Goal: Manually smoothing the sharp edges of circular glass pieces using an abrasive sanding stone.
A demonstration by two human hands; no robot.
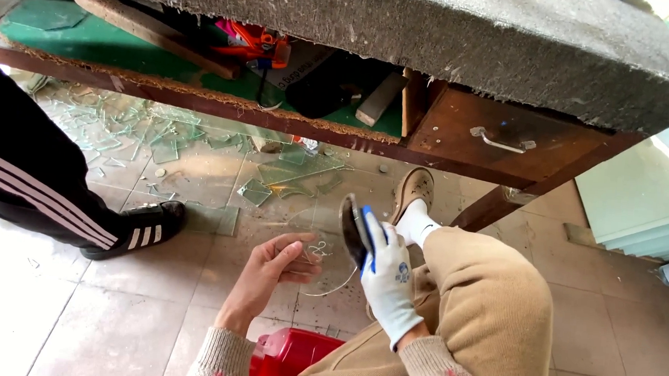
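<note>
My left hand (270,274) is bare and pinches a clear, round-edged piece of glass (327,272) between its fingertips. My right hand (387,282) wears a white glove with blue trim and grips a dark, flat, curved tool (350,227). The tool stands upright just above the right edge of the glass; whether they touch is unclear. Both hands hover over the tiled floor, in front of my right knee (483,300) in tan trousers.
A red plastic container (291,354) sits under my left forearm. Broken glass (288,173) litters the floor beneath a wooden table with a drawer (502,141) and a green shelf of tools (125,44). Another person's striped black leg and shoe (139,229) stand left. Glass sheets (647,202) lean at right.
</note>
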